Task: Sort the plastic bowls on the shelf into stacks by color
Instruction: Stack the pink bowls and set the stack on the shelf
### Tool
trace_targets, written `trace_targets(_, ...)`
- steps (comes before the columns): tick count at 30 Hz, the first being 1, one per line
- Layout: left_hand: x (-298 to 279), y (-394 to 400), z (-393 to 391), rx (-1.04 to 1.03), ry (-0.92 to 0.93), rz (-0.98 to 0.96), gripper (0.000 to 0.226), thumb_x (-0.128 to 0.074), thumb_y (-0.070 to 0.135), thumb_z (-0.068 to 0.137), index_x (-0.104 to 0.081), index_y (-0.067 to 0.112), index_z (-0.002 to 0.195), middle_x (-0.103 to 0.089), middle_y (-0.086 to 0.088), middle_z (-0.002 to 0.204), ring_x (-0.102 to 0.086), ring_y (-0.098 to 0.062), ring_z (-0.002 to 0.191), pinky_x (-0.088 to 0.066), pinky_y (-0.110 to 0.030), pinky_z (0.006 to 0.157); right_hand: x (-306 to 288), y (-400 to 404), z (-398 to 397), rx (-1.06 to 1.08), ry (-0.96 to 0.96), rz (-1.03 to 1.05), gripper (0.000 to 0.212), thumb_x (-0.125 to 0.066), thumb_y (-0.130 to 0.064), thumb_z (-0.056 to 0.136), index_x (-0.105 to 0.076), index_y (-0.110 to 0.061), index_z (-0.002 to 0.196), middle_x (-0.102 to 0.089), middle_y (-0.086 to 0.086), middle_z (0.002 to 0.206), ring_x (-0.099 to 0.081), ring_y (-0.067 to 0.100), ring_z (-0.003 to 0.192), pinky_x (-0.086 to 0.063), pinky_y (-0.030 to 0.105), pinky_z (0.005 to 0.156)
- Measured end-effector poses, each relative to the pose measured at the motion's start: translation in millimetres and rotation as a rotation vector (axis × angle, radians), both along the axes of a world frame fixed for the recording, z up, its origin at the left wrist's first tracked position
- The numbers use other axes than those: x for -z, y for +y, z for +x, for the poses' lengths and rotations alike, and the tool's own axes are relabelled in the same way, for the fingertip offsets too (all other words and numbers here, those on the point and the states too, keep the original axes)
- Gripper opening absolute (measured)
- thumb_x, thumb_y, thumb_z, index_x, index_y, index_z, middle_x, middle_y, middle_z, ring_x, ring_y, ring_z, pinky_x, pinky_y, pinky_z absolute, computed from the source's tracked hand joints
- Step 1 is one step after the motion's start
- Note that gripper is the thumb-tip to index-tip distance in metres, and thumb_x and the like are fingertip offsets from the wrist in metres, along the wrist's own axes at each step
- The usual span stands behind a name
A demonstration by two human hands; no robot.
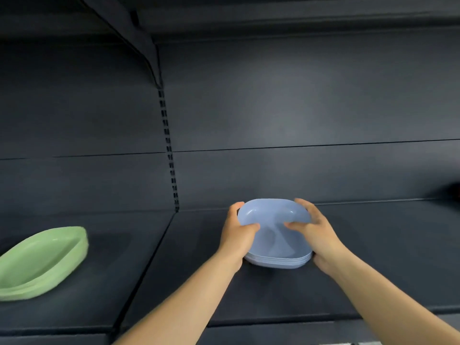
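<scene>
A stack of several pale blue plastic bowls (pixel 275 245) stands on the dark shelf (pixel 373 257), a little right of centre. My left hand (pixel 236 235) grips the stack's left side, thumb curled over the top bowl's rim. My right hand (pixel 315 232) grips the right side the same way, thumb inside the top bowl and fingers round the outside. A stack of green plastic bowls (pixel 42 262) sits on the neighbouring shelf section at the far left, apart from both hands.
A slotted upright (pixel 170 155) divides the shelf's back panel into two bays. Another shelf with its bracket (pixel 146 46) hangs overhead. A dark object (pixel 454 192) shows at the right edge.
</scene>
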State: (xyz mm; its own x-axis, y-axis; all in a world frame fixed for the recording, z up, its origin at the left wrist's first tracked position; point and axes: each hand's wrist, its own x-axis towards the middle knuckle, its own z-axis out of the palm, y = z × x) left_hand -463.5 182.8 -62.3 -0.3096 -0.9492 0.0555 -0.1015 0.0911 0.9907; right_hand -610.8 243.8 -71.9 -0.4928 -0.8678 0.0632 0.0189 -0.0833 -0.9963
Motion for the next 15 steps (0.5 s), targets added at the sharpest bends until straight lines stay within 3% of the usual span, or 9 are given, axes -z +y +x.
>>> trace_targets(5, -10.4, 28.6, -106.0, 0.039, 0.009, -0.008, 0.044, -0.049, 0.002, 0.087, -0.041, 0.031, 0.119, -0.047, 0.022, 0.092, -0.047, 0.003, 0.079, -0.039, -0.016, 0.062, -7.9, 32.6, -101.2, 0.107, -0.007, -0.017, 0.051, -0.061, -0.003, 0.085, -0.051, -0.029, 0.128, -0.062, -0.006, 0.109, -0.061, 0.016, 0.096, -0.049, 0.029, 0.072)
trace_targets(11, -9.2, 59.5, -256.1, 0.036, 0.036, 0.02, 0.044, -0.048, 0.002, 0.087, -0.041, 0.03, 0.12, -0.044, 0.021, 0.089, -0.045, 0.0, 0.076, -0.038, -0.017, 0.061, -10.0, 59.5, -255.2, 0.11, 0.015, 0.02, 0.062, -0.061, 0.003, 0.083, -0.048, -0.026, 0.136, -0.063, 0.0, 0.117, -0.06, 0.026, 0.105, -0.05, 0.038, 0.088)
trace_targets(15, -2.0, 75.8, -345.5, 0.01, 0.064, 0.067, 0.047, -0.049, 0.002, 0.087, -0.042, 0.029, 0.125, -0.043, 0.022, 0.088, -0.045, -0.001, 0.077, -0.038, -0.016, 0.062, -9.9, 69.4, -346.8, 0.082, 0.01, 0.057, 0.065, -0.061, 0.005, 0.082, -0.046, -0.025, 0.138, -0.063, 0.002, 0.117, -0.061, 0.025, 0.098, -0.05, 0.033, 0.074)
